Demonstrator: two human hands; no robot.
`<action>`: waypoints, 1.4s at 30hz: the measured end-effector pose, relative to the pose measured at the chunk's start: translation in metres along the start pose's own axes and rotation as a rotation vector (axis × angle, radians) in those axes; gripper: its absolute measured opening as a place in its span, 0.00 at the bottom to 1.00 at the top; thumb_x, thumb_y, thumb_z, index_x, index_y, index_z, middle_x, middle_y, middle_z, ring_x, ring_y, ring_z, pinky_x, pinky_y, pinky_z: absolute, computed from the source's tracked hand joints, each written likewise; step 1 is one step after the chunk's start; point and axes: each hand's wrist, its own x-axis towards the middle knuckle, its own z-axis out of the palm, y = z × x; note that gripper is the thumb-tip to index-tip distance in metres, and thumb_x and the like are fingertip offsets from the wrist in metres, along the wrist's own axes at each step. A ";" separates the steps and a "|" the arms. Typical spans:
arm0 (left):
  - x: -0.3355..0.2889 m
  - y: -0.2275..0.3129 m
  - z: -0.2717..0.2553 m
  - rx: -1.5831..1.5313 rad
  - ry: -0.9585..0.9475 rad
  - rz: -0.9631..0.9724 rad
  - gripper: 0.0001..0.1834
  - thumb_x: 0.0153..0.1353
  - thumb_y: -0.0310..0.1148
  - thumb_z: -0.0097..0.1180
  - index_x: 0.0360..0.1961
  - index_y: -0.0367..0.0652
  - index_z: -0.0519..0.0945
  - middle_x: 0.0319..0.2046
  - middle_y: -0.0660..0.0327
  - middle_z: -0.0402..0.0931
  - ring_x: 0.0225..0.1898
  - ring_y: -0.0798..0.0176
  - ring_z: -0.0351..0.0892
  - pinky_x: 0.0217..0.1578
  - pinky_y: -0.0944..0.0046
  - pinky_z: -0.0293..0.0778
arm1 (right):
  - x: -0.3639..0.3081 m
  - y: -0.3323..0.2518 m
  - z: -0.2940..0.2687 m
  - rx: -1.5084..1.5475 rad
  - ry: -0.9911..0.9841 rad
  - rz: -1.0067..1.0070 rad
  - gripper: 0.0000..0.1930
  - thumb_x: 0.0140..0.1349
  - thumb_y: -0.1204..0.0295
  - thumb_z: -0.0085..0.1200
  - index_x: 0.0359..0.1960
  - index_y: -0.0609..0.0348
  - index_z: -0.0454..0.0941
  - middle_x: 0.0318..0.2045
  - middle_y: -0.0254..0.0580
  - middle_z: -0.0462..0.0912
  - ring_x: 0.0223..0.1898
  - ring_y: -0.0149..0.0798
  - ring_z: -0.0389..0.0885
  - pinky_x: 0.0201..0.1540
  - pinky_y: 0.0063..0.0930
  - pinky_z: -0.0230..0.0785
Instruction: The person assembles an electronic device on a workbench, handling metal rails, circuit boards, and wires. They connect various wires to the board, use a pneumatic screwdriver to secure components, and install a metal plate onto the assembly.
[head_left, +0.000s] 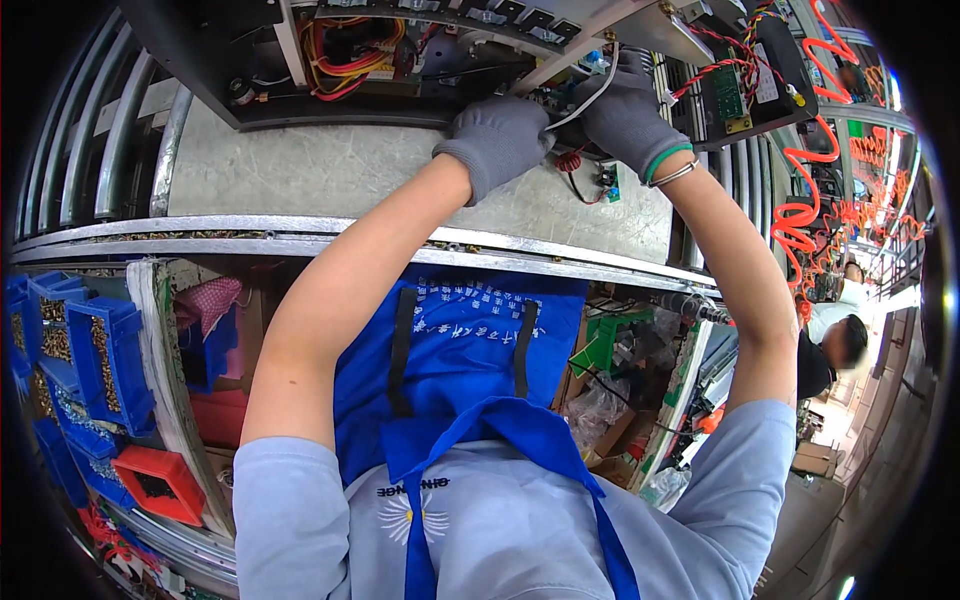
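Observation:
Both my hands wear grey knitted gloves and reach into the lower front of a black metal equipment housing (290, 112). My left hand (497, 145) is closed, its fingertips at the lower end of a thin white cable (598, 95) that it appears to pinch. Close beside it, my right hand (628, 115) is curled inside the opening; its fingertips are partly hidden, and what they grip cannot be made out. Below the hands hang a red wound coil (568, 162) and a small green circuit board (609, 182) on thin wires.
The housing stands on a metal plate (300, 175) over a roller conveyor (100, 130). Bundled wires (350, 60) fill its left bay. Blue parts bins (105, 360) and a red bin (160, 485) sit lower left. Coiled orange air hoses (795, 215) hang at right; another person (840, 345) is beyond.

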 end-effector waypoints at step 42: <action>0.002 0.012 -0.026 -0.274 -0.254 -0.121 0.21 0.57 0.50 0.55 0.36 0.41 0.82 0.34 0.48 0.79 0.40 0.46 0.78 0.43 0.50 0.73 | 0.010 -0.018 0.016 0.099 -0.069 0.059 0.08 0.52 0.68 0.52 0.29 0.50 0.84 0.27 0.43 0.83 0.31 0.46 0.83 0.32 0.41 0.73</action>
